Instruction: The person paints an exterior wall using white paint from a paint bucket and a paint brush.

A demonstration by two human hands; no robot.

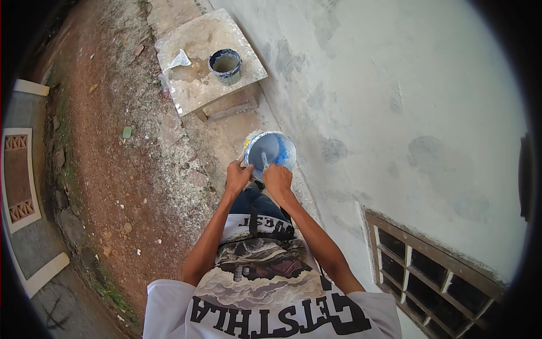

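Observation:
A white paint bucket [286, 148] with blue smears and a yellow patch hangs in front of my body, with grey-blue liquid inside. My left hand [237, 176] is closed on the bucket's left rim. My right hand [276, 182] grips a pale stick-like tool [264, 159] that reaches into the bucket; its lower end is hard to make out.
Ahead stands a splattered low table [209, 34] bearing a dark-rimmed tub [231, 76] and a white scrap [182, 60]. A patched white wall [406, 90] runs along my right, with a barred window [412, 265] low down. A dirt path [107, 169] lies left.

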